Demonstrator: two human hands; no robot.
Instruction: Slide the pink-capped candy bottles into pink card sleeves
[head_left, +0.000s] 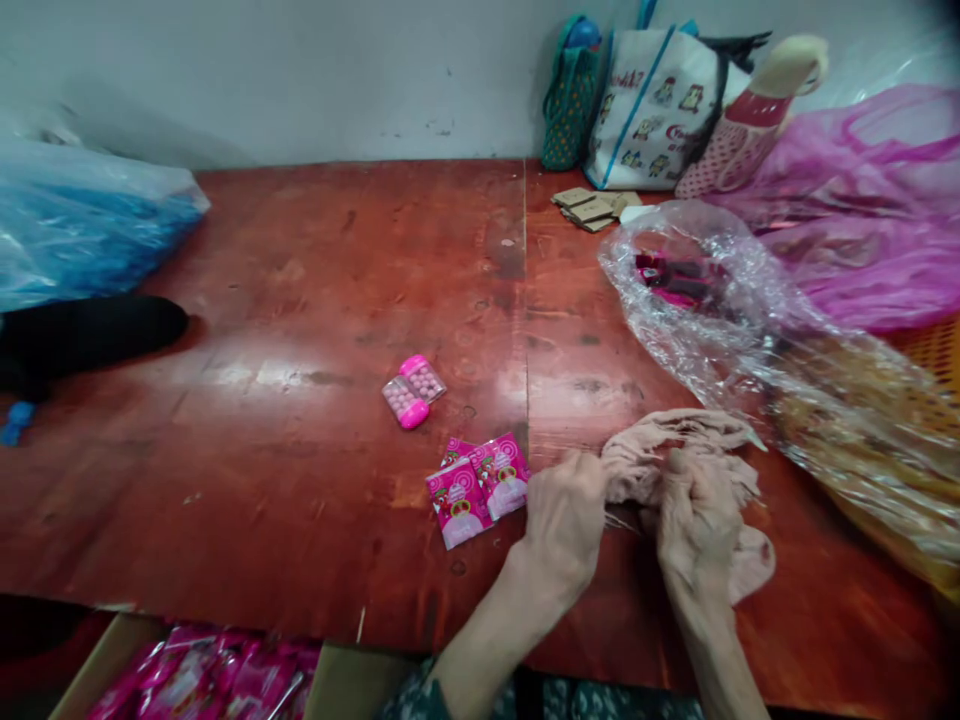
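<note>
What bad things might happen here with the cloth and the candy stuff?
Both hands, left hand and right hand, grip the beige cloth. Pulling it sideways might sweep the pink packets close beside it toward the table edge. The cloth may also snag the clear bag lying just behind it.

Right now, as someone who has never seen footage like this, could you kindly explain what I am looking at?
A camera worn on a person's head looks down at their own bare hands. The left hand and right hand both grip a crumpled beige cloth on a red-brown wooden table. Beside the left hand lie pink printed packets; farther off, a pink-capped candy case. A clear plastic bag sits to the right, tote bags by the wall.
</note>
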